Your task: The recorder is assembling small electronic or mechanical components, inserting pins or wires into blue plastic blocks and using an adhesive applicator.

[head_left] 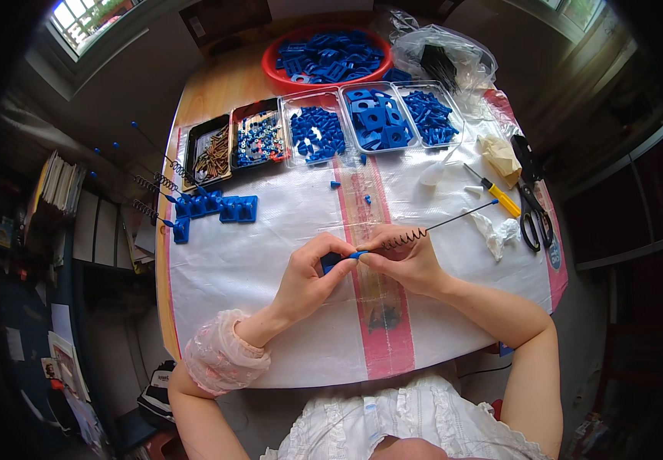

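Above the middle of the table my two hands meet fingertip to fingertip. My left hand point(305, 272) is closed on a blue plastic bracket point(329, 263), mostly covered by its fingers. My right hand point(412, 264) pinches the near end of a black spring wire point(404, 240), where a small blue part point(357, 254) touches the bracket. The wire's coil lies over my right fingers, and its straight end runs up to the right to a blue tip point(495, 202). Whether wire and bracket are joined is hidden by the fingertips. At the left stand several blue brackets point(228, 208) with similar spring wires point(145, 208).
Trays line the far side: brass-coloured screws point(213, 159), small nuts point(259, 142), blue caps point(316, 134), blue plates point(377, 123) and small blue pieces point(429, 119). Behind sits a red basin point(270, 73). At right lie a yellow screwdriver point(502, 201), black scissors point(531, 222) and crumpled tissue point(495, 234).
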The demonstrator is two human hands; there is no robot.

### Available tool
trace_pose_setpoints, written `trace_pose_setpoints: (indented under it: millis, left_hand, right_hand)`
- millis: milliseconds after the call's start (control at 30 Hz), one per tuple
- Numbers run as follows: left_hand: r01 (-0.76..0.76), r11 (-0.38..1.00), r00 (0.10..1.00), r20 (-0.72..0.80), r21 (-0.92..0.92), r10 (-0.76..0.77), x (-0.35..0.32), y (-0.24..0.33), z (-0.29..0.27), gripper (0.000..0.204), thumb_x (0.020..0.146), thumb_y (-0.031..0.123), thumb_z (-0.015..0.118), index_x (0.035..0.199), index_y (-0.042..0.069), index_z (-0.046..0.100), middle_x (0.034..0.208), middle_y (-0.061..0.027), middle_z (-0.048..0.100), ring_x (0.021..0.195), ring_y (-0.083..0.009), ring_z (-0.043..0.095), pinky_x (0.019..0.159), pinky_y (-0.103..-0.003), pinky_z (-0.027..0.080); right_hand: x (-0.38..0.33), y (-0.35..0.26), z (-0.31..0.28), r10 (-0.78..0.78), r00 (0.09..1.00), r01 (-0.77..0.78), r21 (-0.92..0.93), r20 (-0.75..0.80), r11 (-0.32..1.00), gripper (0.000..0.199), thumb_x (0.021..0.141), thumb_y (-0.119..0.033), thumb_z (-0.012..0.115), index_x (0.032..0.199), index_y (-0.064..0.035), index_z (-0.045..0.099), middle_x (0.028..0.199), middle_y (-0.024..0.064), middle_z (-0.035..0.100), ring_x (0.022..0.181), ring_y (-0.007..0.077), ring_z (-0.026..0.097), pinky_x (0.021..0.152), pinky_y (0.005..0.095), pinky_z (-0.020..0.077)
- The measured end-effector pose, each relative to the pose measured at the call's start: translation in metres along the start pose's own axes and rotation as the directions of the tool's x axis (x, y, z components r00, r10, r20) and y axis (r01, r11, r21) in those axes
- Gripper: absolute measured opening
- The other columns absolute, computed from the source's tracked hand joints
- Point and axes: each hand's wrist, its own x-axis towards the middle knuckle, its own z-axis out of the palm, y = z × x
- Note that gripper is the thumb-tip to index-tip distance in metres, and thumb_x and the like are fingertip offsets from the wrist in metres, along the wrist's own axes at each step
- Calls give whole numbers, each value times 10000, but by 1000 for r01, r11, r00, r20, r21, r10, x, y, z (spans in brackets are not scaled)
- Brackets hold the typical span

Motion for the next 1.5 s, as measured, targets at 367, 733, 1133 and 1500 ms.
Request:
trace_pose_setpoints:
  millis: [367, 733, 1133, 1500]
  left_hand:
    - [-20, 998, 1000, -22, 64, 21, 0, 3, 1, 113, 933, 3, 752, 1039, 3, 713, 967, -53, 667, 825, -128, 624, 705, -255, 481]
    - [-164, 933, 980, -57, 319, 191, 0, 21, 2, 175, 880, -53, 783, 1029, 12, 717, 1007, -80, 700, 817, -141, 669, 696, -259, 522]
    - [-206, 913, 969, -57, 352, 240, 0, 20, 3, 179, 875, -57, 783, 1024, 13, 713, 1001, -82, 695, 808, -148, 680, 684, -263, 529]
    - [-180, 919, 972, -77, 351, 220, 0, 23, 4, 179, 862, -15, 801, 1014, 17, 712, 985, -99, 698, 846, -250, 704, 694, -337, 555]
  right_hand:
    - [1, -2, 0, 6, 1000, -6, -2, 9, 1000, 142, 919, 29, 784, 1060, 8, 791, 940, 21, 705, 821, 52, 626, 664, 213, 474]
    - [5, -2, -3, -10, 999, 12, -62, 36, 998, 145, 918, 41, 779, 1059, 12, 800, 905, 21, 708, 784, 46, 619, 647, 209, 466]
    - [6, -9, -3, 18, 998, -13, -104, 52, 994, 143, 919, 33, 775, 1055, 6, 810, 878, 12, 698, 779, 39, 595, 633, 206, 436]
    - [5, -9, -3, 20, 998, -16, -71, 53, 997, 144, 924, 37, 768, 1060, 11, 807, 885, 15, 705, 782, 38, 597, 639, 204, 441]
